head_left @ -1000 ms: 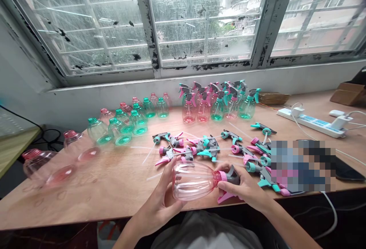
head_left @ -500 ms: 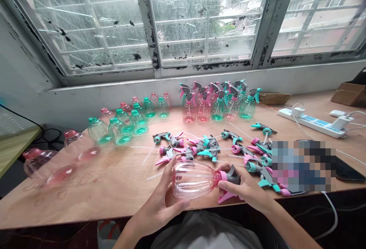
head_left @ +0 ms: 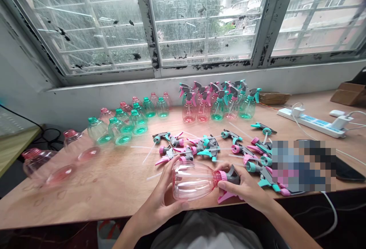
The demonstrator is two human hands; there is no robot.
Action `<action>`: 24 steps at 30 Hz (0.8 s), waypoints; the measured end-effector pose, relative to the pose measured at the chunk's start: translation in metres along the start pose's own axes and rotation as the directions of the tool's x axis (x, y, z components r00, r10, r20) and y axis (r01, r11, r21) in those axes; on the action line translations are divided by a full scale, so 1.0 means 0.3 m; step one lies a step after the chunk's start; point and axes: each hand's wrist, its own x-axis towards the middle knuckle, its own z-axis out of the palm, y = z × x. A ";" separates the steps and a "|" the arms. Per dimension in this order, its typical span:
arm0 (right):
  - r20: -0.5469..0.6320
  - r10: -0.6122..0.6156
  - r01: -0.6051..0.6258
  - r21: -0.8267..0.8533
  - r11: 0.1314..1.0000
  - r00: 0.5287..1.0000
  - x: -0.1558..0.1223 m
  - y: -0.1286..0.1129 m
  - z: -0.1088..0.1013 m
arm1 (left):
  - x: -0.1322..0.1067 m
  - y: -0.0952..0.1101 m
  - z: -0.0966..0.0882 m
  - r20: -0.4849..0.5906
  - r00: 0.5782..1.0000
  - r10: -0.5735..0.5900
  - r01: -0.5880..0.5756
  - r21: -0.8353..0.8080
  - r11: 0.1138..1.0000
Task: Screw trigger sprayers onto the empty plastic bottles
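Pink bottle (head_left: 191,182) is held on its side in the lower centre of the frame, neck toward the right; left hand (head_left: 156,204) holds the base end in a wide grip; right hand (head_left: 243,188) holds the grey and pink spray head (head_left: 233,177) at the neck in a narrower grip; loose spray heads (head_left: 214,150) lie on the table (head_left: 108,188) mid-frame; headless bottles (head_left: 122,129) stand at left; headed bottles (head_left: 218,108) stand upright, right of upper centre.

Clear pink bottle (head_left: 193,181), horizontal, with pink-and-grey spray head (head_left: 233,179) at its right end
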 end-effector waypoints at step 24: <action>-0.004 -0.002 0.002 -0.024 1.000 1.000 -0.001 0.005 -0.002 | -0.017 -0.041 -0.008 0.016 1.000 0.018 -0.019 0.073 0.997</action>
